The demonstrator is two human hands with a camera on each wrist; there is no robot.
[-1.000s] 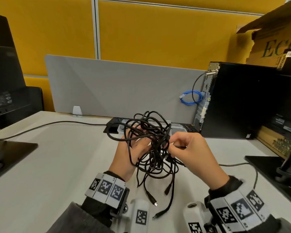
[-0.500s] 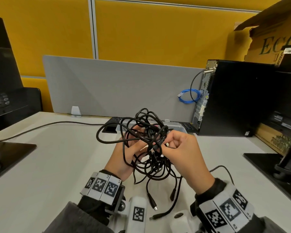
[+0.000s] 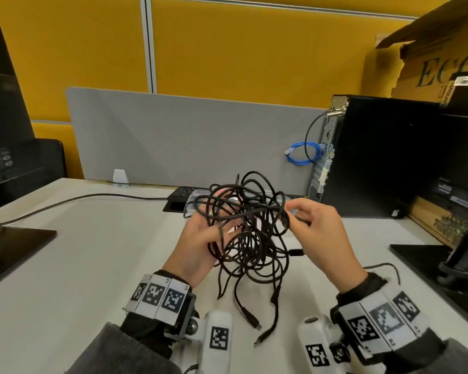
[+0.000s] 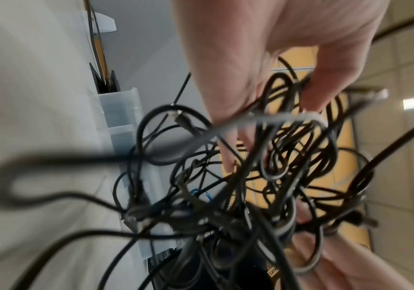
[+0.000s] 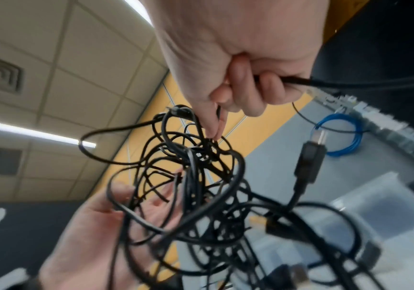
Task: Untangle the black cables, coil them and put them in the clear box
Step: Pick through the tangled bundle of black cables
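A tangle of black cables [image 3: 251,238] hangs above the white desk between both hands. My left hand [image 3: 197,244] holds it from the left, fingers [image 4: 324,82] curled around several strands [image 4: 282,149]. My right hand [image 3: 319,230] is to the right of the tangle. It pinches one strand [image 5: 215,143] with its fingertips [image 5: 213,127], and another cable [image 5: 297,80] runs through its curled fingers. Loose plug ends [image 3: 257,323] dangle near the desk. A USB plug [image 5: 309,160] hangs free. The clear box [image 3: 196,195] sits behind the tangle, mostly hidden, and shows in both wrist views [image 4: 119,109] [image 5: 387,212].
A black PC tower [image 3: 376,157] with a blue cable coil [image 3: 303,155] stands at the back right. A keyboard [image 3: 181,193] lies by the grey divider [image 3: 187,139]. Monitor bases sit at left [image 3: 16,238] and right [image 3: 430,255]. A black lead [image 3: 79,198] crosses the desk.
My right hand has moved right and drawn a strand out of the tangle. The hands are further apart and the bundle is looser and more spread.
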